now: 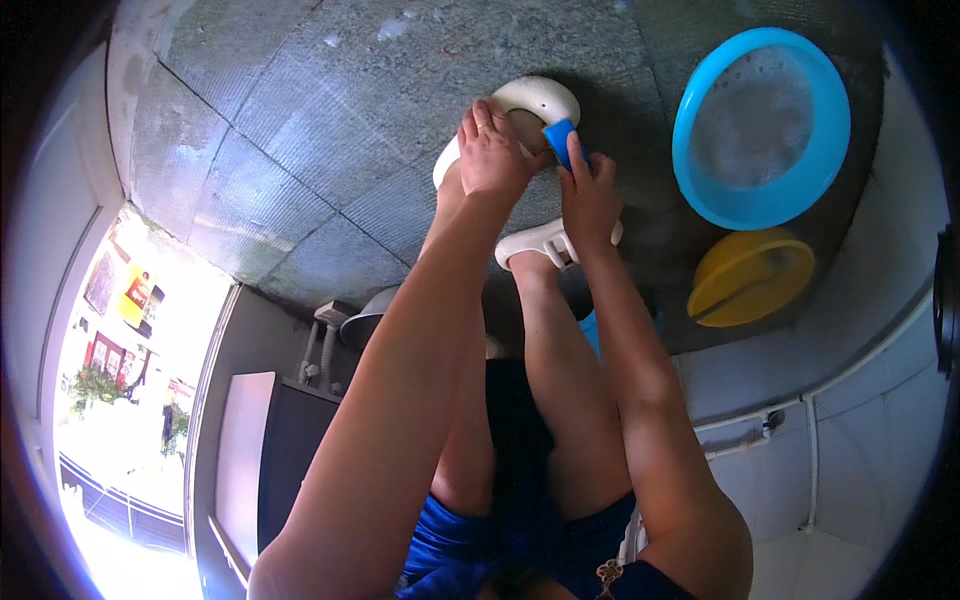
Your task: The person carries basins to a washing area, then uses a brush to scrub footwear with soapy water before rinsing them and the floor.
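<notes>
My left hand (490, 150) grips a white shoe (540, 95) over the floor, fingers curled on it near its greyish inner part. Just right of it, my right hand (590, 195) holds a small blue brush (557, 135), its head against or very close to the shoe; the bristles are hidden. My right foot wears a white sandal (530, 243) with a strap, below my right hand. My left foot is mostly hidden behind my left hand and forearm, so I cannot tell how it sits against the shoe.
On the right stand a blue basin (700, 180) of foamy water and a yellow basin (725, 300). Another blue container (590, 328) and a metal basin (365, 325) are partly hidden by my legs. White pipes (810, 450) run along the right wall. A bright doorway (130, 400) and cabinet (240, 460) are left.
</notes>
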A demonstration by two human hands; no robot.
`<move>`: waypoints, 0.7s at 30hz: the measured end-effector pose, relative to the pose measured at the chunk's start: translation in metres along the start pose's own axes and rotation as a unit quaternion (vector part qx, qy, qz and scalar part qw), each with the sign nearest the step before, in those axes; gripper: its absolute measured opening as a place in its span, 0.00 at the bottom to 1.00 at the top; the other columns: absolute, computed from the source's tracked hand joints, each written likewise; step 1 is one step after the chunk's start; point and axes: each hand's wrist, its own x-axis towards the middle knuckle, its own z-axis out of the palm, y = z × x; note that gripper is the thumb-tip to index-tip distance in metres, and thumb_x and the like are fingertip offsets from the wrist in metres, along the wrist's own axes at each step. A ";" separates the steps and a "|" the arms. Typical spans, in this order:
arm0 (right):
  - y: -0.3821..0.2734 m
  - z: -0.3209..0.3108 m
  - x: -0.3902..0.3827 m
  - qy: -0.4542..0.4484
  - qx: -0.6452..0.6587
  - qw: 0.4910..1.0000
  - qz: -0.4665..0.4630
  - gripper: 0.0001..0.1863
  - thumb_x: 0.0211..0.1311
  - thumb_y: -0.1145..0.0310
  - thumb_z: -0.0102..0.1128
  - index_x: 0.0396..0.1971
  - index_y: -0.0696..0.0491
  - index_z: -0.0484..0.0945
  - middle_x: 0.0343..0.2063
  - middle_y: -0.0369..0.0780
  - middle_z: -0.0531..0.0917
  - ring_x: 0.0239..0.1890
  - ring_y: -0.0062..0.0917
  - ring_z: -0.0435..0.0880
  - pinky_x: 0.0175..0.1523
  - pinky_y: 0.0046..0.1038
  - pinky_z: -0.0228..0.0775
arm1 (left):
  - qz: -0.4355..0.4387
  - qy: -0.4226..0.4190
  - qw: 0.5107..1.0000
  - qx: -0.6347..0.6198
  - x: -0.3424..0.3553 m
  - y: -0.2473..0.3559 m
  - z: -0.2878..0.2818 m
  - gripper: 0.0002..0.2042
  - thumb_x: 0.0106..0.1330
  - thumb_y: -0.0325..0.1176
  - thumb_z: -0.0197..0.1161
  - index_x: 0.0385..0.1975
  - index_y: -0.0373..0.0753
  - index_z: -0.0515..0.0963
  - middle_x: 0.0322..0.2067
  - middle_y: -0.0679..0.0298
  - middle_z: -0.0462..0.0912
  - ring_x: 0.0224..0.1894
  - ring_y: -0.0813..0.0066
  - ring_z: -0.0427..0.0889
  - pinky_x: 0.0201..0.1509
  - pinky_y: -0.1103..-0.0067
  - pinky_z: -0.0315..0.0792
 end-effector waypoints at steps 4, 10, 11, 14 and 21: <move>-0.042 -0.020 0.068 0.010 0.150 0.989 -0.003 0.22 0.55 0.62 0.49 0.51 0.48 0.65 0.30 0.48 0.71 0.34 0.40 0.72 0.37 0.33 0.65 | -0.031 0.030 0.999 0.026 0.004 0.002 0.004 0.45 0.35 0.51 0.66 0.51 0.26 0.55 0.51 0.50 0.59 0.54 0.56 0.57 0.58 0.69 0.52; 0.003 0.012 0.003 0.075 0.237 0.968 0.047 0.23 0.54 0.61 0.50 0.50 0.53 0.65 0.35 0.51 0.73 0.34 0.39 0.72 0.40 0.35 0.64 | 0.003 0.023 0.999 0.026 0.003 -0.002 0.000 0.43 0.35 0.49 0.67 0.49 0.27 0.57 0.49 0.48 0.61 0.52 0.54 0.60 0.56 0.70 0.56; 0.000 0.009 0.017 0.068 0.220 0.972 0.054 0.23 0.54 0.62 0.50 0.50 0.53 0.65 0.34 0.50 0.73 0.33 0.38 0.72 0.40 0.35 0.64 | 0.006 0.034 0.999 0.037 0.002 -0.003 0.002 0.43 0.34 0.49 0.68 0.48 0.27 0.57 0.48 0.47 0.61 0.52 0.54 0.60 0.56 0.70 0.56; -0.012 -0.023 0.073 0.013 0.190 0.982 0.009 0.22 0.58 0.61 0.45 0.53 0.49 0.62 0.39 0.50 0.71 0.40 0.40 0.71 0.42 0.36 0.64 | 0.006 0.015 0.999 0.029 0.006 0.001 0.001 0.43 0.36 0.50 0.66 0.49 0.26 0.57 0.48 0.47 0.61 0.51 0.54 0.60 0.56 0.69 0.56; -0.005 0.019 0.004 0.087 0.272 0.956 0.071 0.23 0.56 0.65 0.48 0.52 0.53 0.63 0.34 0.52 0.75 0.36 0.40 0.74 0.41 0.35 0.65 | 0.014 0.022 0.998 0.059 0.001 -0.005 0.002 0.42 0.37 0.50 0.64 0.48 0.25 0.57 0.48 0.47 0.62 0.52 0.53 0.60 0.56 0.69 0.56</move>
